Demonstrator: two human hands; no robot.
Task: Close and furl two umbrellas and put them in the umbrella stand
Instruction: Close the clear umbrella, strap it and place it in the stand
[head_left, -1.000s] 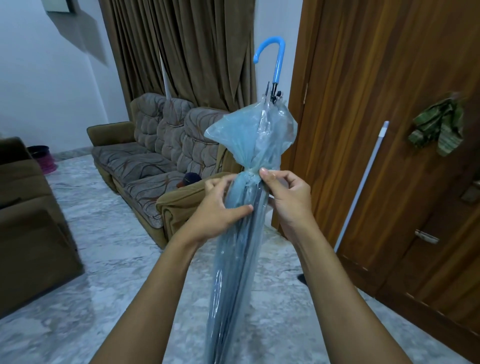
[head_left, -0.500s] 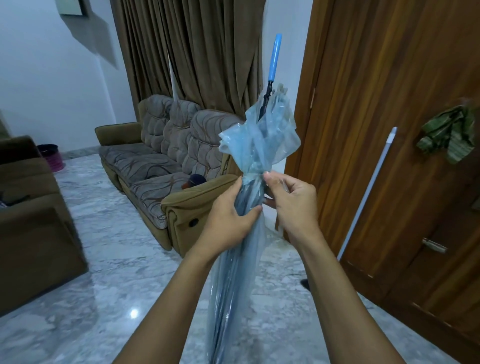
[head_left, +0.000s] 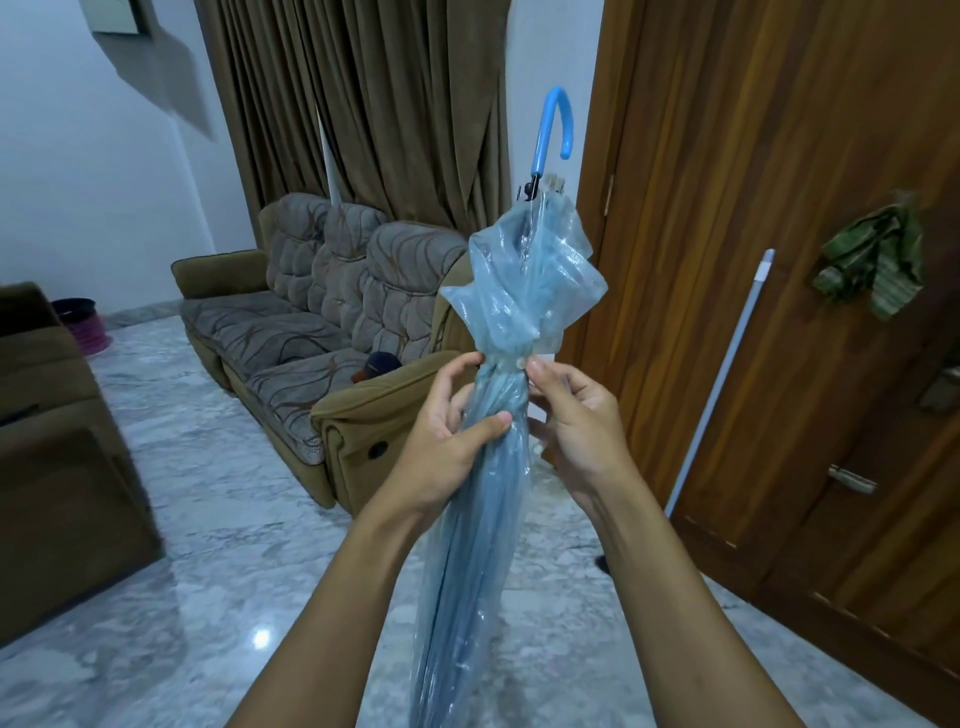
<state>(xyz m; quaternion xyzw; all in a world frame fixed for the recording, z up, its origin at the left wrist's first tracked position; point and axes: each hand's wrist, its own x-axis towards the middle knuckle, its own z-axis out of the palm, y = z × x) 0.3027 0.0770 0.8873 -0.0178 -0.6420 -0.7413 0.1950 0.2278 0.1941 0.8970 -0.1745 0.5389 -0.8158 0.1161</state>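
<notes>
We hold 1 pale blue see-through umbrella (head_left: 467, 571) upright in the middle of the room with 2 hands, its blue hooked handle (head_left: 543, 140) pointing up and its lower end running out of view at the near edge. The canopy is gathered tight below a strap (head_left: 506, 359) and puffs out loosely above it. Our left hand (head_left: 447, 436) grips the furled part just under the strap, thumb laid across the front. Our right hand (head_left: 576, 421) curls round the umbrella at the strap, thumb tip beside its button. A sofa (head_left: 311, 332) stands far left, and a white pole (head_left: 727, 374) leans on the wooden door (head_left: 779, 156) at right.
</notes>
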